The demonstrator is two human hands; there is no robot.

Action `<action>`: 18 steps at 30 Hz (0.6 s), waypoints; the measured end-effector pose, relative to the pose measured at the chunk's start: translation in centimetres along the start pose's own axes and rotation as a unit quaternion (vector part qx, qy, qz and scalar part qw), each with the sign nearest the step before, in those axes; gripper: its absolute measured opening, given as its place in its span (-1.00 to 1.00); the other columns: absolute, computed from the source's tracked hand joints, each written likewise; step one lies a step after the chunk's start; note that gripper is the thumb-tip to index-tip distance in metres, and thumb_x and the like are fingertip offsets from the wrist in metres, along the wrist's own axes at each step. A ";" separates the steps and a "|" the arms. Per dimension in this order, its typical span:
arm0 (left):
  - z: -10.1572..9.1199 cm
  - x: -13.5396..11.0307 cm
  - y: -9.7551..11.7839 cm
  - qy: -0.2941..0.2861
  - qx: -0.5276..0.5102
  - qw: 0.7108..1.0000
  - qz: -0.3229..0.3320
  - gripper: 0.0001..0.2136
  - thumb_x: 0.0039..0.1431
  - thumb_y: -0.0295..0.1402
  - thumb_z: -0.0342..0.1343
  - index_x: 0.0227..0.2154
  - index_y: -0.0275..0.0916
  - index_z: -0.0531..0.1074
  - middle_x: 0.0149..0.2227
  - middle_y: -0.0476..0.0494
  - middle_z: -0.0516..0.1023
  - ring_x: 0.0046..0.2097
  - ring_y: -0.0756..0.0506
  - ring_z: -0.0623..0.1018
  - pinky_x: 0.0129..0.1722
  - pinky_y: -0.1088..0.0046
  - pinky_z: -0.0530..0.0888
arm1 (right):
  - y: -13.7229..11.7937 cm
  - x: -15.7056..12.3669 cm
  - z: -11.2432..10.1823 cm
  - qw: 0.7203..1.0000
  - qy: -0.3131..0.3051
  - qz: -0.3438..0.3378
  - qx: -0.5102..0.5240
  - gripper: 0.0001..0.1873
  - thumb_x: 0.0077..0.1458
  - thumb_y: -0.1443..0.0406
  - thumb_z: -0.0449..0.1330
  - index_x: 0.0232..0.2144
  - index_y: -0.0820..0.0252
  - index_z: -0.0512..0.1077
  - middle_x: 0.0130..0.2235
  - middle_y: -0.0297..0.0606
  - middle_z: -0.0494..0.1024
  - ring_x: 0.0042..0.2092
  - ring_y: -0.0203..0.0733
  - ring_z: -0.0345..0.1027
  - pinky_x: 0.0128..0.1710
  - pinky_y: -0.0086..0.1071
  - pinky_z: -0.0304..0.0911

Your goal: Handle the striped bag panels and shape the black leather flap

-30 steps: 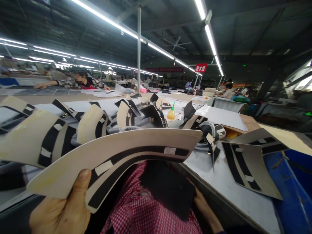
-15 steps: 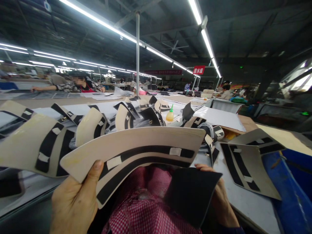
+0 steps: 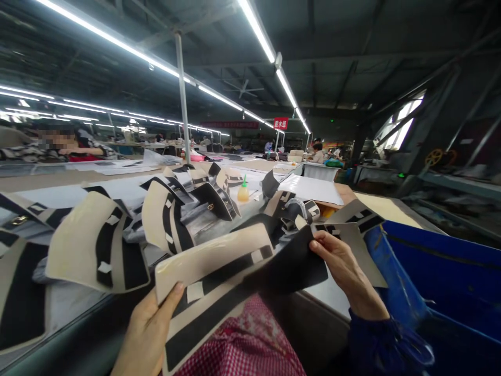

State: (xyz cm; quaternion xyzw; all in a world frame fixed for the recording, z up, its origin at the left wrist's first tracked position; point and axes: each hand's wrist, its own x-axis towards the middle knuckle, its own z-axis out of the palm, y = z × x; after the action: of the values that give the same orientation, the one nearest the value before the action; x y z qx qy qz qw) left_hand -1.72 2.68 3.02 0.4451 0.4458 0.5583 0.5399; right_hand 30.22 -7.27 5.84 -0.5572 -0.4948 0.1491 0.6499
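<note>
**Black piece on beige panel, one pair in hand**

My left hand point(image 3: 146, 334) pinches a curved beige panel point(image 3: 211, 277) with black stripes and white tape; my right hand point(image 3: 348, 269) grips a curved black piece point(image 3: 289, 266) lying over it. More striped beige panels point(image 3: 94, 240) lie unhandled on the white-topped workbench point(image 3: 326, 292).

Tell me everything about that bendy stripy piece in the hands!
The bendy piece is a curved cream panel, maybe coated card or leatherette, with black stripes and small white patches. It bows in a soft arc. The left hand pinches its end, thumb on top. A black sheet lies against its other end, held by the right hand.
</note>
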 end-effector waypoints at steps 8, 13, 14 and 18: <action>-1.2 -2.6 -2.5 -0.182 -0.076 0.973 -0.119 -0.54 0.14 -0.07 0.30 0.00 -0.27 0.56 0.11 -0.26 0.60 0.24 -0.34 0.47 0.24 0.14 0.41 | -3.4 -3.6 6.1 0.919 -0.275 -0.209 -0.190 -0.78 0.38 0.21 0.08 -0.30 0.04 0.48 -0.36 -0.38 0.49 -0.37 -0.30 0.40 -0.40 -0.49 0.28; -1.3 -3.4 -2.0 -0.193 -0.068 0.967 -0.152 -0.39 0.05 0.06 0.32 0.09 -0.18 0.53 0.17 -0.26 0.55 0.29 -0.38 0.40 0.30 0.11 0.32 | -2.9 -5.0 10.5 0.894 -0.208 -0.332 -0.217 -0.87 0.38 0.32 0.07 -0.14 0.01 0.41 -0.32 -0.40 0.51 -0.35 -0.33 0.46 -0.38 -0.54 0.32; -1.4 -3.4 -1.6 -0.210 -0.070 0.965 -0.144 -0.37 0.02 0.07 0.34 0.09 -0.18 0.53 0.14 -0.25 0.58 0.27 -0.39 0.42 0.28 0.11 0.34 | -2.7 -5.1 11.1 0.891 -0.185 -0.351 -0.223 -0.85 0.38 0.32 0.07 -0.08 0.02 0.40 -0.29 -0.37 0.53 -0.32 -0.32 0.48 -0.35 -0.54 0.34; -1.6 -3.9 1.3 -0.245 -0.081 0.957 -0.132 -0.39 -0.01 0.00 0.38 0.09 -0.15 0.51 0.06 -0.18 0.63 0.21 -0.36 0.48 0.21 0.16 0.41 | -2.8 -5.0 11.9 0.868 -0.169 -0.402 -0.239 -0.72 0.38 0.37 0.05 0.07 0.03 0.38 -0.17 -0.29 0.56 -0.19 -0.32 0.51 -0.24 -0.55 0.37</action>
State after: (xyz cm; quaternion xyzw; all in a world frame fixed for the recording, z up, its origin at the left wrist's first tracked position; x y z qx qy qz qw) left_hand -3.45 -1.28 3.94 0.4602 0.3075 0.3904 0.7357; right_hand 17.23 -5.05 4.64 -0.4144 -0.7987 -0.1562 0.4073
